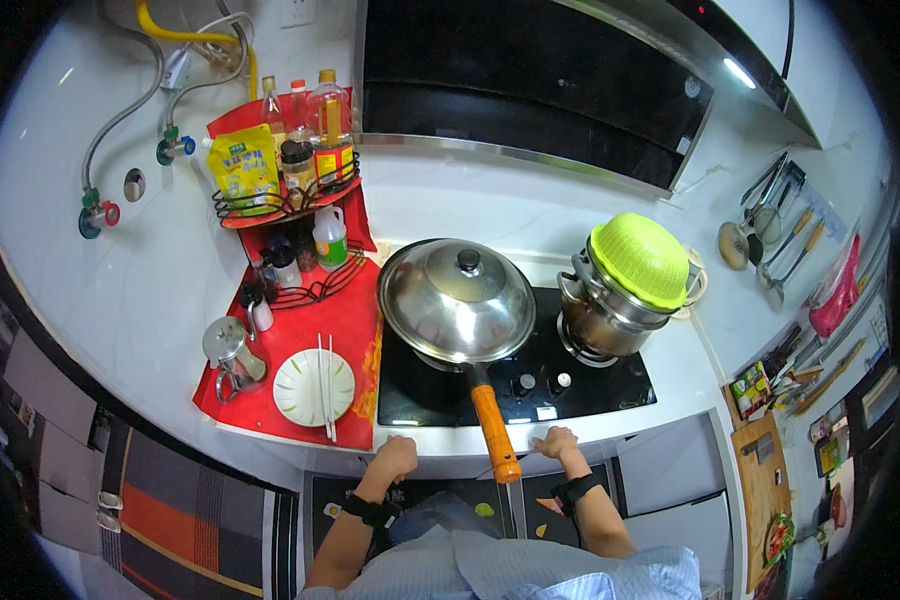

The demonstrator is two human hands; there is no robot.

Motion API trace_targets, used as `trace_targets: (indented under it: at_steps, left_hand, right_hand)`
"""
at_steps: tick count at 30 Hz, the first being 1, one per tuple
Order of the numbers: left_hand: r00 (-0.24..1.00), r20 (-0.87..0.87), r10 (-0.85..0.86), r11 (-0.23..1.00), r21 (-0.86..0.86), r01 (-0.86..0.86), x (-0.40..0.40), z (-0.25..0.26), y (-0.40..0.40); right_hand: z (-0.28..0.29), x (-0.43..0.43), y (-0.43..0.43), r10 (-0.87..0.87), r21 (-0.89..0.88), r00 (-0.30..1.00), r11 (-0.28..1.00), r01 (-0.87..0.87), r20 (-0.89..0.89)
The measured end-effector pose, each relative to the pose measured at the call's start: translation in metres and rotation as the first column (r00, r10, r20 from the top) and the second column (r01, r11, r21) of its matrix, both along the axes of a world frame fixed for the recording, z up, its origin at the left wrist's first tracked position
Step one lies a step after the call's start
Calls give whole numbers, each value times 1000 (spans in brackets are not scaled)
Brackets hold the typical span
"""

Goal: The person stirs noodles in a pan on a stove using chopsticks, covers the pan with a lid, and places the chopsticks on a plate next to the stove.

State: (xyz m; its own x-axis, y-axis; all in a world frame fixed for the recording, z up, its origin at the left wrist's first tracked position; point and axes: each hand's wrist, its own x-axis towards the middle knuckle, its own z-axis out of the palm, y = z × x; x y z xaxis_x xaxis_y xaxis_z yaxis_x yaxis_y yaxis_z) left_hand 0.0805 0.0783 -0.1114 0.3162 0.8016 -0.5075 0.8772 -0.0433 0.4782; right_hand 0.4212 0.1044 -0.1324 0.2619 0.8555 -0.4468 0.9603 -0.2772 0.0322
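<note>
My left hand [397, 456] is curled into a fist at the counter's front edge, with nothing visible in it. At the same edge, right of the wok handle, rests my right hand [557, 442]; its fingers are partly bent and their undersides hidden. Between the hands, an orange wooden handle [493, 431] juts out past the counter, touched by neither. It belongs to a wok on the left burner, covered by a domed steel lid [457, 300] with a black knob. Left of it, a white bowl [292, 390] carries a pair of pale chopsticks [325, 382] across its rim.
A steel pot [607, 322] topped by a green plastic colander [640, 259] stands on the right burner of the black gas hob [450, 405]. A steel oil pot [232, 352] and a seasoning rack [292, 214] stand left. Ladles [791, 240] hang on the right wall below the range hood [525, 82].
</note>
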Motion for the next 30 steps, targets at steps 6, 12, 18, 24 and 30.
trace_targets:
  at_steps: [6,12,18,24,30]
  left_hand:
    - [996,-51,73,995,-65,-76,6,17,-3]
    - [995,-57,78,987,-136,-85,3,14,-2]
    - [996,-49,79,990,-117,-85,2,14,-4]
    - [996,-21,88,992,-88,-89,0,8,-6]
    - [992,-25,124,990,-64,-125,5,11,-9]
  right_hand:
    - [3,-6,4,47,-70,996,997,-42,72]
    - [-1,-6,6,100,-115,990,989,-88,103]
    - [5,-8,4,106,-67,991,993,-101,83]
    - [3,-9,6,111,-85,990,991,-104,92]
    - [-3,-7,11,131,-98,987,988,-122,95]
